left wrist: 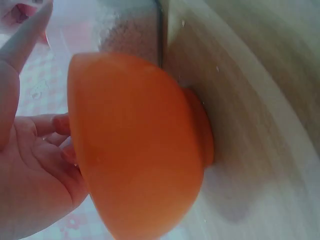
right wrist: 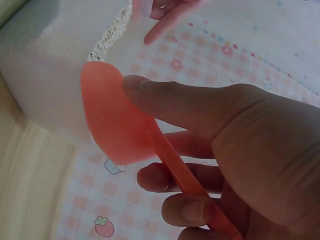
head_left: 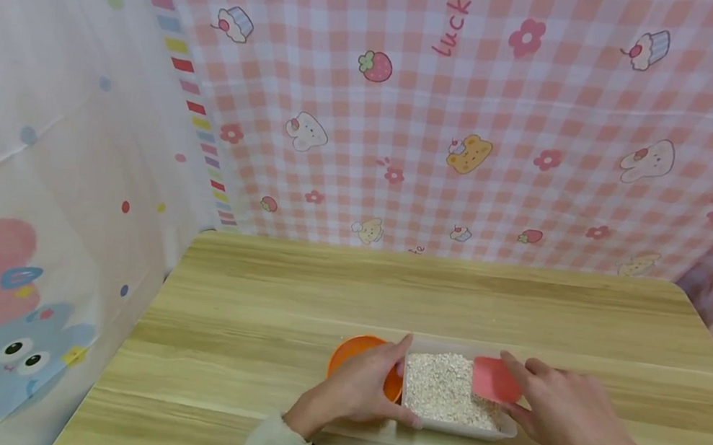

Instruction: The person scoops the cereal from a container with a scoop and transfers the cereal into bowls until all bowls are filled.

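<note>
A translucent plastic container filled with pale rolled oats stands on the wooden table. My left hand spans its left end, thumb on the near corner and index finger at the far one. Beneath that hand is an orange bowl, right beside the container and partly hidden; in the left wrist view the bowl blocks much of the fingers. My right hand holds a pink scoop at the container's right end. In the right wrist view, its fingers wrap the handle and the thumb presses the scoop's head.
The wooden tabletop extends around and behind the bowl and container. A pink checked cloth hangs behind the table, and a white cartoon-print cloth hangs on the left. Small pale flecks lie on the tabletop near the bowl.
</note>
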Demonstrator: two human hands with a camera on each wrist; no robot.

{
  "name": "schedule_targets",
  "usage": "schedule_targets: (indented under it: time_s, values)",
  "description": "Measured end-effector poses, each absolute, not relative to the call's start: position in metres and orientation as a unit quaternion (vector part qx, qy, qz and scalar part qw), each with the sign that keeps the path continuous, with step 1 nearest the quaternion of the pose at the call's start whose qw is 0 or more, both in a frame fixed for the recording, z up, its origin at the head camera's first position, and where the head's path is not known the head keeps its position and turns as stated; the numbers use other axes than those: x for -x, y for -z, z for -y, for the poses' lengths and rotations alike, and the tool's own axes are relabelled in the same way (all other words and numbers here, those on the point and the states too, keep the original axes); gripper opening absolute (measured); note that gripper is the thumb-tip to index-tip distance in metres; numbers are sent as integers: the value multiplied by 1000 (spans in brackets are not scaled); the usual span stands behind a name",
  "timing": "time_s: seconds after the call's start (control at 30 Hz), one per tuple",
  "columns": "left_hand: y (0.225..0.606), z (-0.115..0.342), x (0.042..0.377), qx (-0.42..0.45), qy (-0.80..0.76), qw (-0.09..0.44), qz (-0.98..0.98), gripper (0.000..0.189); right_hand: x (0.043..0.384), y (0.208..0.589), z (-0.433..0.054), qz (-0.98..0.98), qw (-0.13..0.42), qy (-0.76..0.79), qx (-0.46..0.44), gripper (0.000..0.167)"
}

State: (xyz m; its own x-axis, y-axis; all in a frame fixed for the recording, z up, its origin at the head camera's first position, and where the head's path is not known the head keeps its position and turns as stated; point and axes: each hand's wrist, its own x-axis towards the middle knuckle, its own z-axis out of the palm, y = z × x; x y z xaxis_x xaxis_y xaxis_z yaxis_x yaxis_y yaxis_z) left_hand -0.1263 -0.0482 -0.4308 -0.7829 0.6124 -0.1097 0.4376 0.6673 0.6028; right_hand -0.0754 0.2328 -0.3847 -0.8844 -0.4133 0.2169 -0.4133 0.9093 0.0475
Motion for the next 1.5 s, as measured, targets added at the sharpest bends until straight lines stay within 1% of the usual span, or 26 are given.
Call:
schedule_targets:
  time_s: [0.27,0.5,0.77,1.0,1.33,1.5]
  values:
    - [432,47,118,-273,-271,122,-915,109,82,389,-228,973,83,-6,-214,60]
    - [431,46,113,-259,-274,138,-916,107,91,397,-229,973,45,-57,-218,60]
    - [429,45,113,-262,-279,142,-913,106,100,408,-224,963,58,-95,-246,58]
    - [428,44,113,-263,-272,144,-914,106,106,410,-210,960,40,-112,-253,58]
    - [426,44,114,-255,-266,156,-917,107,107,416,-203,954,59,-127,-266,57]
    - [426,44,114,-254,-262,157,-918,107,107,422,-199,952,52,-144,-265,58]
